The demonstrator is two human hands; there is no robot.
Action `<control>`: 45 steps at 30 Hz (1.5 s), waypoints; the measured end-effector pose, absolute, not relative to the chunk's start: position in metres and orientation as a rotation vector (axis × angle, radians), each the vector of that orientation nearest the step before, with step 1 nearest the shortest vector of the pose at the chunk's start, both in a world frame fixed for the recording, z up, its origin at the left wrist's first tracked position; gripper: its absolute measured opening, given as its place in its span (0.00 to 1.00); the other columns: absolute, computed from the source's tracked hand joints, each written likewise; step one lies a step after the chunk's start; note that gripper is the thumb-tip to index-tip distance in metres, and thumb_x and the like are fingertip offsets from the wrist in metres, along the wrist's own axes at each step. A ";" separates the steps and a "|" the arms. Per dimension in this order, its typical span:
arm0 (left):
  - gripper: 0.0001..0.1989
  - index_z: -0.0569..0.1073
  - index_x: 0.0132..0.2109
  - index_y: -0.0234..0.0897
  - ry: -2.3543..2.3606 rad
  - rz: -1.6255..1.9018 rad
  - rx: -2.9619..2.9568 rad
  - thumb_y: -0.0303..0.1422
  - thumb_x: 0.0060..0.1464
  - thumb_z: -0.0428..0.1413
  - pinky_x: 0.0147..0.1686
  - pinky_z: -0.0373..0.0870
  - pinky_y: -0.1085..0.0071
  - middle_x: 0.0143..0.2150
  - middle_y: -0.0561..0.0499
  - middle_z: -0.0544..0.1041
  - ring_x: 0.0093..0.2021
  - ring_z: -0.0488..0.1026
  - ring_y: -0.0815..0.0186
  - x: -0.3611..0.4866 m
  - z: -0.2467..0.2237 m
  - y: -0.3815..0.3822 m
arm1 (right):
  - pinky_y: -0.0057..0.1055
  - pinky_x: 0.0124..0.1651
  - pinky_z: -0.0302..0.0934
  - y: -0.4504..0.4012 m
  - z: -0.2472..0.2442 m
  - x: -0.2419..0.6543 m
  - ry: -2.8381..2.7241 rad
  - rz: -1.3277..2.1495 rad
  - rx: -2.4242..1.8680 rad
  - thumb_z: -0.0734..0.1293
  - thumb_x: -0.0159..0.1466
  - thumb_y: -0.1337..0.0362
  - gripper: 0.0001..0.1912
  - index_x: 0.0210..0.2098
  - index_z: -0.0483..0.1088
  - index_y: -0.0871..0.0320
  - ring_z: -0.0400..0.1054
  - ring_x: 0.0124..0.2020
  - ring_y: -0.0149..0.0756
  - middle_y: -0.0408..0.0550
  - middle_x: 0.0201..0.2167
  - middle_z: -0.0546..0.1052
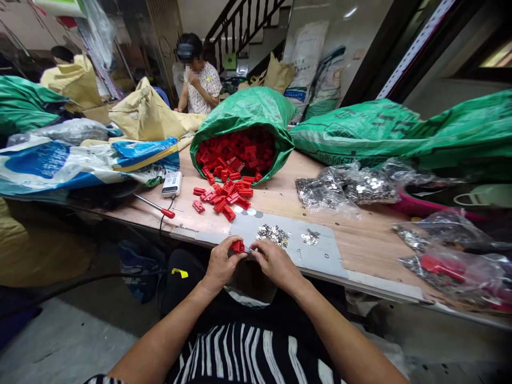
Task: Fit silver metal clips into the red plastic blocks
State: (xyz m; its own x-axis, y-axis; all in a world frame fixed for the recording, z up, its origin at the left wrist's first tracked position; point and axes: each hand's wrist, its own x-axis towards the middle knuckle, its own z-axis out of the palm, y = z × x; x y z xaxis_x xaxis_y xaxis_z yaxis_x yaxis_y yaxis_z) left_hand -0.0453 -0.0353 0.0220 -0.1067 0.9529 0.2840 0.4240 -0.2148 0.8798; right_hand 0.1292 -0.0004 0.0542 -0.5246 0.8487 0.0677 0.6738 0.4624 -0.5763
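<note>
Between the thumb and fingers of my left hand point(224, 262) is a small red plastic part point(238, 246), held at the table's front edge. My right hand point(276, 262) pinches a thin metal piece point(248, 249) whose end points at the red part; whether they touch I cannot tell. Just beyond my right hand, a pile of small shiny metal pieces point(273, 234) lies on a grey mat point(320, 250), with a smaller pile point(310, 237) to its right. Loose red parts point(224, 197) spill from a green sack point(248, 106) lying open on the table.
At left on the table are a red-handled screwdriver point(154, 207) and a white device with a cable point(172, 184). Clear bags of metal pieces point(348, 184) lie to the right, near a pink basin point(416, 204). A person point(200, 80) sits across the table.
</note>
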 end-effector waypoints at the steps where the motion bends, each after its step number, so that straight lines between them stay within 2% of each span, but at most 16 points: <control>1: 0.15 0.72 0.44 0.40 1.515 1.315 1.622 0.30 0.48 0.61 0.43 0.68 0.69 0.38 0.51 0.78 0.38 0.74 0.64 -0.046 0.023 -0.037 | 0.31 0.42 0.59 -0.001 0.054 0.132 -2.349 0.711 -1.270 0.59 0.65 0.67 0.08 0.41 0.69 0.56 0.67 0.40 0.36 0.48 0.38 0.72; 5: 0.13 0.73 0.42 0.40 1.477 1.388 1.507 0.30 0.46 0.62 0.42 0.66 0.70 0.37 0.52 0.77 0.37 0.73 0.65 -0.044 0.032 -0.040 | 0.33 0.43 0.59 -0.005 0.056 0.140 -2.260 0.768 -1.169 0.57 0.66 0.66 0.08 0.42 0.65 0.55 0.66 0.40 0.36 0.48 0.40 0.72; 8: 0.14 0.71 0.42 0.40 1.330 1.480 1.250 0.31 0.46 0.63 0.40 0.65 0.72 0.36 0.53 0.76 0.36 0.72 0.67 -0.039 0.042 -0.042 | 0.31 0.39 0.58 -0.007 0.060 0.143 -2.185 0.902 -1.172 0.56 0.67 0.65 0.08 0.45 0.62 0.54 0.66 0.34 0.35 0.44 0.33 0.72; 12: 0.09 0.69 0.37 0.38 0.907 1.472 0.689 0.32 0.50 0.61 0.43 0.67 0.71 0.34 0.54 0.77 0.37 0.76 0.67 -0.034 0.055 -0.044 | 0.29 0.35 0.58 -0.013 0.069 0.142 -2.158 1.100 -1.075 0.54 0.69 0.62 0.17 0.56 0.58 0.55 0.64 0.26 0.32 0.38 0.22 0.68; 14: 0.09 0.68 0.32 0.36 0.739 1.403 0.490 0.33 0.50 0.61 0.46 0.68 0.69 0.32 0.52 0.78 0.39 0.78 0.64 -0.034 0.060 -0.045 | 0.28 0.34 0.58 -0.017 0.073 0.141 -2.179 1.146 -1.026 0.54 0.69 0.60 0.21 0.60 0.56 0.55 0.63 0.24 0.30 0.37 0.21 0.67; 16: 0.08 0.69 0.32 0.34 0.661 1.353 0.350 0.32 0.50 0.61 0.47 0.69 0.68 0.33 0.49 0.79 0.40 0.78 0.62 -0.033 0.062 -0.047 | 0.27 0.33 0.58 -0.019 0.077 0.139 -2.202 1.156 -0.999 0.55 0.69 0.60 0.22 0.62 0.56 0.54 0.63 0.23 0.30 0.37 0.20 0.67; 22: 0.07 0.73 0.37 0.28 0.644 1.296 0.097 0.29 0.59 0.53 0.45 0.73 0.67 0.36 0.43 0.80 0.37 0.79 0.63 -0.027 0.067 -0.053 | 0.27 0.33 0.60 -0.020 0.079 0.136 -2.233 1.090 -0.985 0.56 0.69 0.58 0.21 0.60 0.60 0.53 0.67 0.25 0.32 0.40 0.22 0.72; 24: 0.09 0.74 0.36 0.27 0.633 1.298 0.059 0.28 0.60 0.51 0.45 0.74 0.67 0.35 0.43 0.80 0.36 0.79 0.64 -0.024 0.067 -0.055 | 0.28 0.38 0.62 -0.020 0.078 0.136 -2.233 1.021 -0.977 0.57 0.69 0.59 0.19 0.57 0.63 0.51 0.71 0.33 0.34 0.44 0.30 0.76; 27: 0.09 0.73 0.34 0.28 0.627 1.333 0.027 0.28 0.60 0.51 0.46 0.74 0.66 0.34 0.44 0.80 0.35 0.79 0.65 -0.019 0.066 -0.056 | 0.30 0.46 0.62 -0.019 0.075 0.136 -2.201 0.940 -0.966 0.58 0.68 0.60 0.16 0.53 0.67 0.51 0.71 0.45 0.38 0.47 0.43 0.77; 29: 0.08 0.73 0.34 0.29 0.629 1.344 0.026 0.28 0.59 0.52 0.48 0.73 0.65 0.34 0.45 0.80 0.35 0.79 0.65 -0.016 0.064 -0.058 | 0.29 0.45 0.62 -0.018 0.071 0.136 -2.163 0.971 -0.963 0.57 0.69 0.59 0.15 0.50 0.69 0.52 0.72 0.42 0.36 0.47 0.40 0.77; 33: 0.05 0.72 0.33 0.31 0.619 1.334 0.093 0.30 0.55 0.57 0.53 0.69 0.63 0.36 0.45 0.79 0.40 0.78 0.63 -0.013 0.057 -0.062 | 0.26 0.34 0.61 -0.014 0.063 0.137 -2.079 1.093 -0.977 0.55 0.70 0.55 0.18 0.41 0.72 0.56 0.68 0.29 0.32 0.44 0.28 0.75; 35: 0.07 0.71 0.31 0.33 0.638 1.337 0.153 0.32 0.52 0.60 0.53 0.69 0.63 0.35 0.48 0.79 0.40 0.77 0.65 -0.014 0.050 -0.064 | 0.25 0.30 0.59 -0.010 0.061 0.138 -2.080 1.144 -1.019 0.54 0.70 0.54 0.20 0.40 0.72 0.57 0.65 0.25 0.30 0.42 0.23 0.72; 37: 0.11 0.69 0.29 0.33 0.731 1.322 0.244 0.34 0.50 0.62 0.48 0.71 0.64 0.31 0.51 0.77 0.34 0.76 0.68 -0.015 0.038 -0.066 | 0.26 0.29 0.58 -0.004 0.060 0.138 -2.112 1.149 -1.076 0.53 0.70 0.53 0.20 0.44 0.71 0.56 0.64 0.23 0.30 0.40 0.21 0.69; 40: 0.14 0.69 0.29 0.34 0.955 1.271 0.431 0.39 0.47 0.63 0.35 0.72 0.68 0.28 0.51 0.75 0.27 0.72 0.69 -0.017 0.014 -0.068 | 0.29 0.37 0.61 0.009 0.062 0.135 -2.202 0.960 -1.143 0.56 0.69 0.56 0.16 0.48 0.69 0.55 0.68 0.31 0.34 0.44 0.30 0.74; 43: 0.19 0.74 0.40 0.34 1.060 1.224 0.624 0.34 0.39 0.68 0.44 0.69 0.68 0.39 0.46 0.79 0.40 0.74 0.62 -0.017 -0.009 -0.068 | 0.35 0.48 0.61 0.029 0.063 0.128 -2.314 0.655 -1.204 0.61 0.66 0.61 0.14 0.49 0.69 0.55 0.68 0.46 0.39 0.51 0.45 0.73; 45: 0.25 0.74 0.45 0.37 1.108 1.221 0.630 0.31 0.37 0.68 0.48 0.67 0.65 0.47 0.44 0.77 0.47 0.73 0.58 -0.018 -0.019 -0.068 | 0.36 0.52 0.59 0.045 0.063 0.120 -2.393 0.502 -1.291 0.62 0.64 0.64 0.17 0.53 0.67 0.57 0.65 0.51 0.41 0.54 0.52 0.69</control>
State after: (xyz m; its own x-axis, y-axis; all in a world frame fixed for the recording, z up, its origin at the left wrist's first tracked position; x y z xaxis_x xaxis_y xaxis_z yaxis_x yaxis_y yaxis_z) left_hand -0.0176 -0.0680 -0.0192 -0.0411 0.9460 -0.3216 -0.4117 0.2772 0.8681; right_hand 0.1196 0.0445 0.0628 -0.5094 0.8464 0.1549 0.7130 0.5160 -0.4747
